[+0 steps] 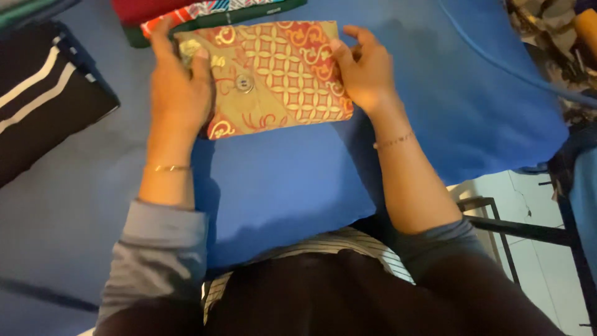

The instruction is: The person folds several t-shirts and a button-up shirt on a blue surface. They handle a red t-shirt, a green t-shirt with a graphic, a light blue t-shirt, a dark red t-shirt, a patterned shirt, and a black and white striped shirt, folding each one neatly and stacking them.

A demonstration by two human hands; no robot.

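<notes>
i see a folded patterned garment (273, 78) lying flat on the blue cloth, toward twelve o'clock. it is olive-gold and red, with a cream lattice print and curling motifs. one round button shows near its middle. its long edges run from nine o'clock to three o'clock, slightly tilted.

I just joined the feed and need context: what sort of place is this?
Probably a home or small clothing workspace: a blue cloth-covered surface, a folded patterned garment under both hands, and more folded fabrics stacked beyond it.
</notes>
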